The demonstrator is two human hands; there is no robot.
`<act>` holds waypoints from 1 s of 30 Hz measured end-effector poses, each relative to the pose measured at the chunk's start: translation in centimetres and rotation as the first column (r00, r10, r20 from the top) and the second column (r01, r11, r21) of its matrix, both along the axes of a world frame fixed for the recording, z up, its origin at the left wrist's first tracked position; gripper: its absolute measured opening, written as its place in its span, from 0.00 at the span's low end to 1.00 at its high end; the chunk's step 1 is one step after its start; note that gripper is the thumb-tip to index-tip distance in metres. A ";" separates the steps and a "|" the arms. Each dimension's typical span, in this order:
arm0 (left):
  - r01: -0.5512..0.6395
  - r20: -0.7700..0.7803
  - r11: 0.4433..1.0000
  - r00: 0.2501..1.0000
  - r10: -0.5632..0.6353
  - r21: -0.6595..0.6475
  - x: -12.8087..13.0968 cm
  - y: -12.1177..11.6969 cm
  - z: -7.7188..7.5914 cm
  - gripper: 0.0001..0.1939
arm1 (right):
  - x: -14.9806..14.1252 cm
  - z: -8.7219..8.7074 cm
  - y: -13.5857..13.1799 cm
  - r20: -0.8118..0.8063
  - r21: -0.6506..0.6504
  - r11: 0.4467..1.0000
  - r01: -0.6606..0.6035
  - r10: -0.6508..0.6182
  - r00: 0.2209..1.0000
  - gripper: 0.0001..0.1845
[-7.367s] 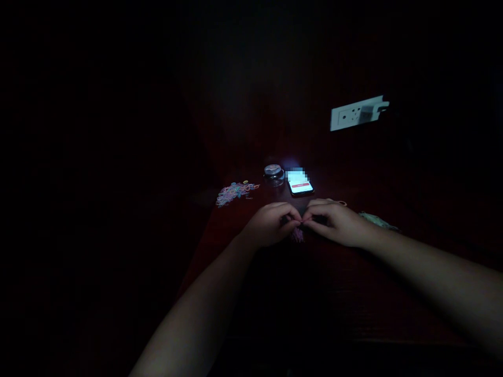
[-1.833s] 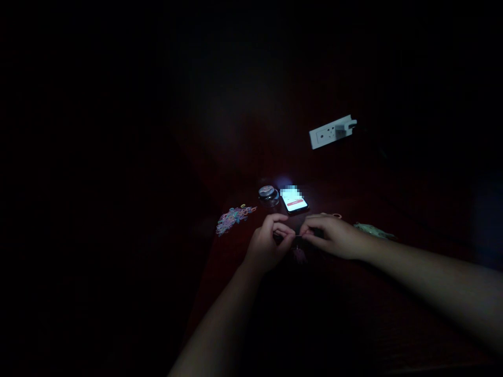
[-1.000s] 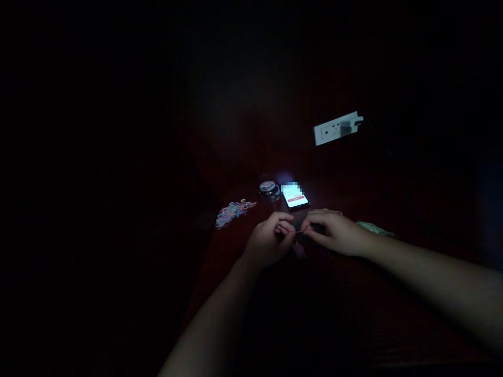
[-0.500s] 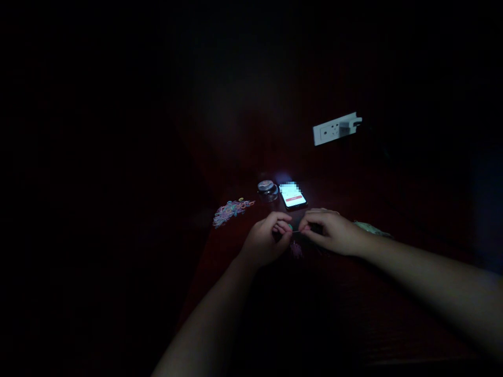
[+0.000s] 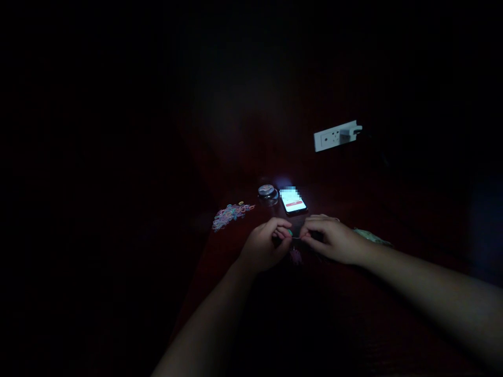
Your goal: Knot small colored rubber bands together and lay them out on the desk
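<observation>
My left hand (image 5: 265,243) and my right hand (image 5: 332,238) face each other over the dark red table, fingertips pinched. A thin pale rubber band (image 5: 296,238) is drawn taut across the small gap between them. By my left fingertips shows a small green ring (image 5: 290,232), partly hidden by the fingers. Just below the gap lies a little heap of purple bands (image 5: 296,256), dim in the shadow. Farther left is a loose pile of small coloured rubber bands (image 5: 231,215).
A lidded clear jar (image 5: 268,194) stands behind my left hand, beside a lit phone (image 5: 293,201). A pale green crumpled item (image 5: 372,236) lies beyond my right forearm. A white socket panel (image 5: 328,138) with a plug is at the back. The surroundings are very dark.
Earlier my fingertips met; now they are a little apart with the band stretched between them. The green ring has come into view by my left fingers. The view has shifted slightly.
</observation>
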State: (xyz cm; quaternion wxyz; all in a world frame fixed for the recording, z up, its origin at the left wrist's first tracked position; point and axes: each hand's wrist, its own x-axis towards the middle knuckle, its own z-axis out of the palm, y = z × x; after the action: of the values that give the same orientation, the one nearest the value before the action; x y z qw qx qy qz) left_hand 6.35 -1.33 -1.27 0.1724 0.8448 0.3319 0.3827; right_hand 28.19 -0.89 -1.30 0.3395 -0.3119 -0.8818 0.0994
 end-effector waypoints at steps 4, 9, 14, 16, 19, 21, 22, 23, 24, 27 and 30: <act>-0.001 -0.006 1.000 1.000 0.001 -0.006 -0.1 0.0 0.1 0.14 | 0.1 0.0 -0.1 0.006 -0.001 1.000 -0.003 0.003 1.000 0.06; -0.009 -0.020 1.000 1.000 0.009 0.002 -0.1 -0.1 0.2 0.11 | 0.1 0.1 -0.1 0.008 -0.009 1.000 -0.018 0.018 1.000 0.05; 0.006 -0.090 0.999 0.996 -0.003 0.038 -0.2 0.1 0.3 0.08 | 0.2 0.0 0.0 0.012 -0.016 1.000 -0.025 0.025 1.000 0.04; 0.015 -0.130 0.999 0.991 -0.008 0.051 -0.2 0.3 0.3 0.07 | 0.2 0.0 0.0 0.015 -0.020 0.999 -0.038 0.038 0.999 0.04; 0.027 -0.189 0.998 0.982 -0.017 0.054 -0.3 0.4 0.3 0.07 | 0.4 0.0 0.0 0.017 -0.025 0.998 -0.051 0.052 0.999 0.05; 0.036 -0.227 0.998 0.974 -0.023 0.051 -0.3 0.4 0.4 0.07 | 0.4 0.1 0.0 0.018 -0.024 0.998 -0.056 0.056 0.998 0.05; 0.041 -0.245 0.998 0.969 -0.028 0.047 -0.3 0.5 0.4 0.06 | 0.5 0.1 0.0 0.018 -0.022 0.998 -0.059 0.060 0.998 0.05; 0.043 -0.259 0.998 0.965 -0.030 0.043 -0.3 0.5 0.4 0.06 | 0.5 0.1 0.0 0.021 -0.021 0.998 -0.066 0.066 0.998 0.06; 0.043 -0.266 0.998 0.963 -0.031 0.039 -0.3 0.5 0.5 0.05 | 0.5 0.1 -0.1 0.024 -0.022 0.997 -0.073 0.074 0.997 0.06; 0.026 -0.261 0.999 0.965 -0.016 0.034 -0.2 0.5 0.5 0.04 | 0.5 0.2 -0.2 0.037 -0.025 0.996 -0.091 0.092 0.995 0.06; 0.023 -0.254 0.999 0.967 -0.014 0.034 -0.3 0.5 0.4 0.04 | 0.4 0.3 -0.3 0.041 -0.025 0.995 -0.094 0.095 0.995 0.06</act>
State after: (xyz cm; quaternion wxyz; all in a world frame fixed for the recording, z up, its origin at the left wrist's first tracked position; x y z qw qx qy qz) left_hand 6.09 -0.80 -0.84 0.1166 0.8928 0.3363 0.2761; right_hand 28.63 -1.15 -0.99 0.3123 -0.2759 -0.9013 0.1187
